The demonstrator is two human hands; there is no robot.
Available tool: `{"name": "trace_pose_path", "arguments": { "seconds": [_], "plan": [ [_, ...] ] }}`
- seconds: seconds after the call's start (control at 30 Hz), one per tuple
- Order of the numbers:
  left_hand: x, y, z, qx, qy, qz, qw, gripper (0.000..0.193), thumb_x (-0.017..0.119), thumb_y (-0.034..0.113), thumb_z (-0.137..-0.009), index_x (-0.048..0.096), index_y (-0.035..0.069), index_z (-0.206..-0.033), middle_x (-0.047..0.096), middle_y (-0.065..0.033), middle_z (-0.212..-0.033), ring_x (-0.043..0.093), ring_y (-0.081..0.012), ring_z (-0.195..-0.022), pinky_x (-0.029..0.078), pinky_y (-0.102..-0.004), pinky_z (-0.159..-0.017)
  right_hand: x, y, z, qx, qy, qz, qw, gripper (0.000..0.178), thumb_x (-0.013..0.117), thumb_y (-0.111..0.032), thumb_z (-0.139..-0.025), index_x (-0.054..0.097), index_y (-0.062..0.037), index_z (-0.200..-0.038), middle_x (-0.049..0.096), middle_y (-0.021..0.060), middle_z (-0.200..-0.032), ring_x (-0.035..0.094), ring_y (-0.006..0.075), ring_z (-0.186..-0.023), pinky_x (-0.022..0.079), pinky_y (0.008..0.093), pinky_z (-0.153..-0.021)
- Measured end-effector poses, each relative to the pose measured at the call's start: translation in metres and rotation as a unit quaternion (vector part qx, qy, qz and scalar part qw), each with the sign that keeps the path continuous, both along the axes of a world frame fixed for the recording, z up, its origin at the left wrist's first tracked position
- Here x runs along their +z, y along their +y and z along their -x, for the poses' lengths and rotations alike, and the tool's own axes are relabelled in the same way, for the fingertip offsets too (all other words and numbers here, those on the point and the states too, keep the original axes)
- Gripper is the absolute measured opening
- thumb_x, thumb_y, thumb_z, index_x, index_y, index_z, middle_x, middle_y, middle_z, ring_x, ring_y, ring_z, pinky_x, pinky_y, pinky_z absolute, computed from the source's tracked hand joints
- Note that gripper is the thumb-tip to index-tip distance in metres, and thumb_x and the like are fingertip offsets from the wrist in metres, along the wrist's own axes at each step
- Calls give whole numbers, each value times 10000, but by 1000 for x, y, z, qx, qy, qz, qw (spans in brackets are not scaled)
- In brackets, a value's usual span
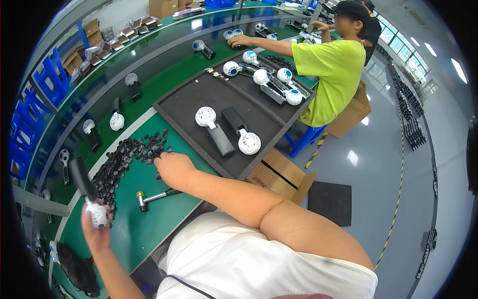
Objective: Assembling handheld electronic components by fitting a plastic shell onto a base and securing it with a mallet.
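My left hand (pixel 94 226) is wrapped round a handheld device with a white perforated round head (pixel 97 214) and a black handle, which points up and away. My right hand (pixel 173 168) is closed at the right end of a curved pile of small black caps (pixel 112 172) on the green workbench; what its fingers hold, if anything, is hidden. Just below that hand lies a small mallet (pixel 143 201) with a yellow face and a metal shaft, its grip partly under my wrist.
A black tray (pixel 184 107) holds several similar devices. More stand on the green conveyor (pixel 164 70) beyond the bench. A co-worker in a yellow-green shirt (pixel 326 70) reaches over it. An open cardboard box (pixel 279 174) and a dark mat (pixel 329 203) are on the floor.
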State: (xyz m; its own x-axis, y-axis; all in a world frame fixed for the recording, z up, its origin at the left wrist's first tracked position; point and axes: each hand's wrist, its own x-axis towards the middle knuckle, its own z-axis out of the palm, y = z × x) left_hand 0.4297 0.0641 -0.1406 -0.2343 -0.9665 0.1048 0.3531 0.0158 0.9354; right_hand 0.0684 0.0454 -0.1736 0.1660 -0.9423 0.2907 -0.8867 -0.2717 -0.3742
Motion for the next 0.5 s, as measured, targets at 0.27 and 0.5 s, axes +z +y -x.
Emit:
{"name": "trace_pose_path", "arguments": {
  "seconds": [0.27,0.5],
  "plan": [
    [-37,-40,36,-43,280,-79,956,534,524,380,-1094,489,-28,-1436,609,-182,-1303,636,-283,-1105,608,-309,-804,31,-15,-44,103,-134,31,985,162,689,-195,-870,758,-48,-869,753,130,-797,684,350,-683,553,426,-658],
    [-56,-42,38,-40,256,-79,963,520,543,392,-1088,493,16,-1445,621,-209,-1396,671,-351,-1180,630,-359,-780,73,-26,-97,179,-337,-52,923,199,760,-48,-829,770,0,-1022,741,53,-835,609,128,-663,502,258,-625]
  ]
}}
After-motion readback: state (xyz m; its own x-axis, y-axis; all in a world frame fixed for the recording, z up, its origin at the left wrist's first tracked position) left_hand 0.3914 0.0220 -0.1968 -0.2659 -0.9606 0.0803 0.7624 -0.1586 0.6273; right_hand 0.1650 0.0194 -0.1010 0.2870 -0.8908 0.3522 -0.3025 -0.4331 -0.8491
